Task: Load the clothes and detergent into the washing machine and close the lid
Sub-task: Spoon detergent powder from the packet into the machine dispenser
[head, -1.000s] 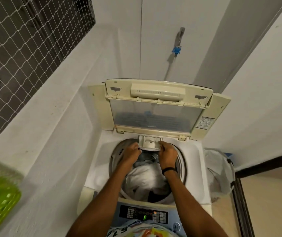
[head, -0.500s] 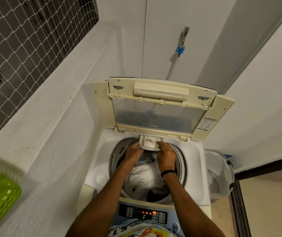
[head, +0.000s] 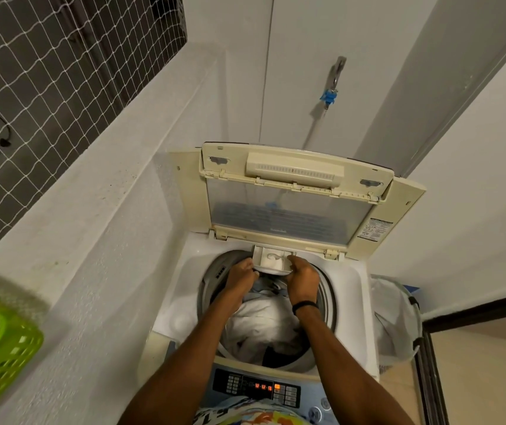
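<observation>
The left hand and the right hand each curled round a front corner of the detergent drawer, gripping it as they had a second earlier. The drawer had hardly shifted and stood pulled out over the rear edge of the drum opening. The display on the control panel had gone from a green letter to orange figures. The drawer was a shallow cream tray with a white patch inside, probably powder, so the detergent step looked nearly finished. Below the wrists the clothes filled the drum, white and pale blue with a dark piece nearest the person. The lid of the washing machine stood upright, not yet closed.
</observation>
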{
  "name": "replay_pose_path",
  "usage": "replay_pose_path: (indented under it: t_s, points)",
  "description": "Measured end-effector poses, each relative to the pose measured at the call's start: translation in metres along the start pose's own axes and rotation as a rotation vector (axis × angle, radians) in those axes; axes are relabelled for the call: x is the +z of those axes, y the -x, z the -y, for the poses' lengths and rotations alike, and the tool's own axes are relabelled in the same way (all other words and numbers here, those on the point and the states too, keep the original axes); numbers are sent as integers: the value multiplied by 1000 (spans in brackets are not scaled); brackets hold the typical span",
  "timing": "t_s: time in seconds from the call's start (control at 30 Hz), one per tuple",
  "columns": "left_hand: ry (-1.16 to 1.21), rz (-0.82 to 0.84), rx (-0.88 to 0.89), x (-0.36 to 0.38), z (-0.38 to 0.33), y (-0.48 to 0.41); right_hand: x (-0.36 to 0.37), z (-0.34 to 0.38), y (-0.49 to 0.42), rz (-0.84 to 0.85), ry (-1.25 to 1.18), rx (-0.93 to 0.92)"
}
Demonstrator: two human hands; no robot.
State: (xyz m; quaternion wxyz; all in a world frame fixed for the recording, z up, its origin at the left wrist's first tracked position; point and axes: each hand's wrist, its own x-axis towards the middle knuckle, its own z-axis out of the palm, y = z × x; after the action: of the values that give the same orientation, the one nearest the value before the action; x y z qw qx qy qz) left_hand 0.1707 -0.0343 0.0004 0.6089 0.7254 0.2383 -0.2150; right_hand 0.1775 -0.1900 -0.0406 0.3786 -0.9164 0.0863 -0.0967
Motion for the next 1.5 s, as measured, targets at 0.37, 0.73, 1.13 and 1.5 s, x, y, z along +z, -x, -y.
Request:
replay_pose_path:
  t_s: [0.37,0.73,1.13,1.5]
  points:
    - [21,32,12,1,-3,7,10,-16,0,-24,16,-32]
    - [47,2,-31,-3,4,-2,15,-29,22,64,177,-113]
    - [-24,22,3,6,0,0,19,-37,25,55,95,-26]
    - [-58,6,11,8,-8,9,19,-31,20,-5,68,64]
